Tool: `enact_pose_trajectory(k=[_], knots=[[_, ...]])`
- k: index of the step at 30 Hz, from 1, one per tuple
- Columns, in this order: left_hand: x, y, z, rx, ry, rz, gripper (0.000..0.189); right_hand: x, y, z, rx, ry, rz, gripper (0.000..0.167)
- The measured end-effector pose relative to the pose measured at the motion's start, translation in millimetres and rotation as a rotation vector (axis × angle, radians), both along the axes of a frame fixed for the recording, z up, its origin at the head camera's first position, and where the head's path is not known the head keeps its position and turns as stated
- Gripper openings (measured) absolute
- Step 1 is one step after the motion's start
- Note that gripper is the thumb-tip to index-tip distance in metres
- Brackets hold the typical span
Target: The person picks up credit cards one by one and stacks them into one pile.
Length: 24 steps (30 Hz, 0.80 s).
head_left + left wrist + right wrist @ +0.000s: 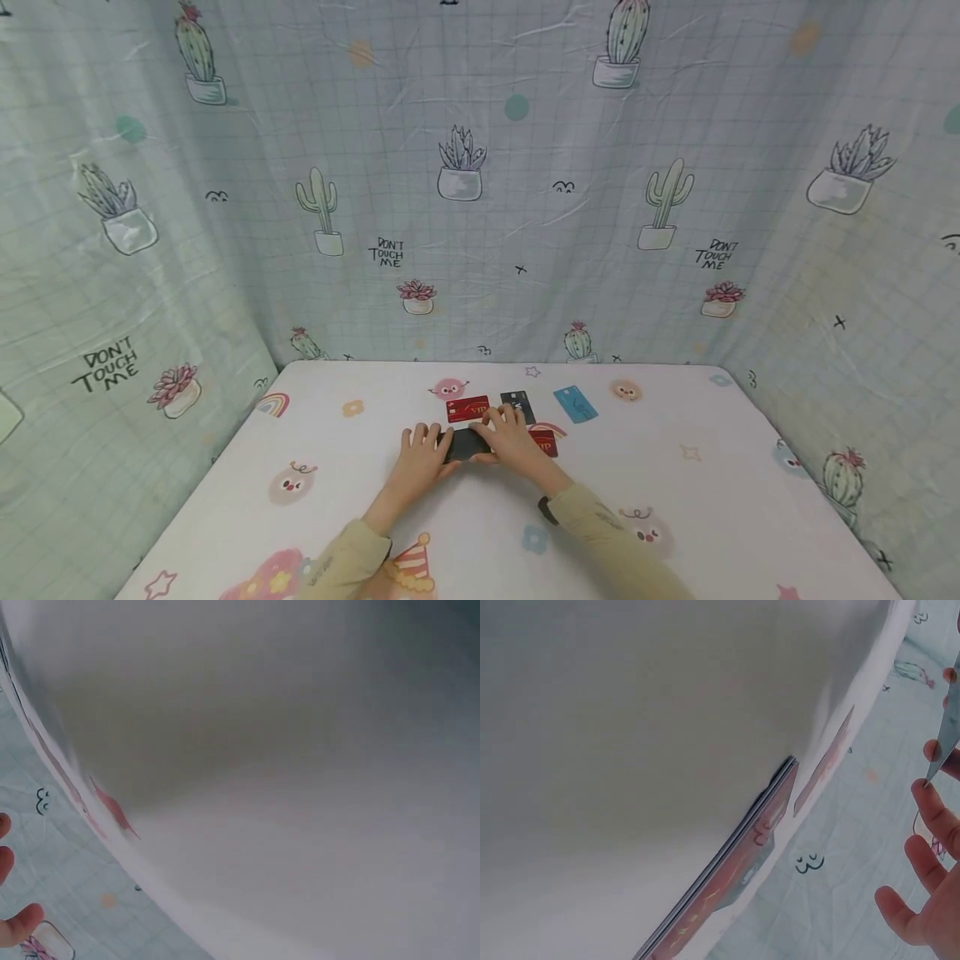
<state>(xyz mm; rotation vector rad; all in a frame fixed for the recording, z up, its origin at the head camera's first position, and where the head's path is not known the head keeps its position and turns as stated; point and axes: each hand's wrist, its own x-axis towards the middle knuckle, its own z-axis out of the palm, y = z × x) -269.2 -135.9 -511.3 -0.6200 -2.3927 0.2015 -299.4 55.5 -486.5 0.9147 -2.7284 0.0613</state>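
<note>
Both hands hold a thin black card (467, 445) between them, raised over the white table. My left hand (422, 454) grips its left end, with the other fingers spread beyond it. At the right end my right hand (516, 442) pinches it, fingers bent. In the right wrist view the card (948, 724) shows nearly edge-on between fingertips. Just right of the right hand lies a red VIP card (547, 444), partly covered by that hand. Beyond the hands lie another red VIP card (467, 408) and a dark card (519, 406). The left wrist view shows only fingertips (22, 922).
A blue VIP card (576, 404) lies at the back right of the group. The patterned white tablecloth (360, 475) covers the table. Behind it and at both sides hangs a cactus-print curtain (517, 225). In the right wrist view, red cards (731, 874) look stacked.
</note>
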Motion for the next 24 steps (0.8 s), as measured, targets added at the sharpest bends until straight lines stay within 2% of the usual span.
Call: enact_pose_trajectory(k=[9, 18, 24], knots=[[9.1, 7.9, 2.9, -0.009, -0.049, -0.017, 0.053, 6.3, 15.3, -4.2, -0.037, 0.024, 0.019, 0.055], [7.8, 13.0, 4.3, 0.003, -0.112, -0.046, 0.052, 7.7, 26.8, -7.1, -0.035, 0.014, -0.001, 0.055], [7.6, 17.8, 7.8, -0.014, -0.119, -0.054, 0.052, 7.4, 34.5, -8.3, -0.040, 0.047, 0.002, 0.056]])
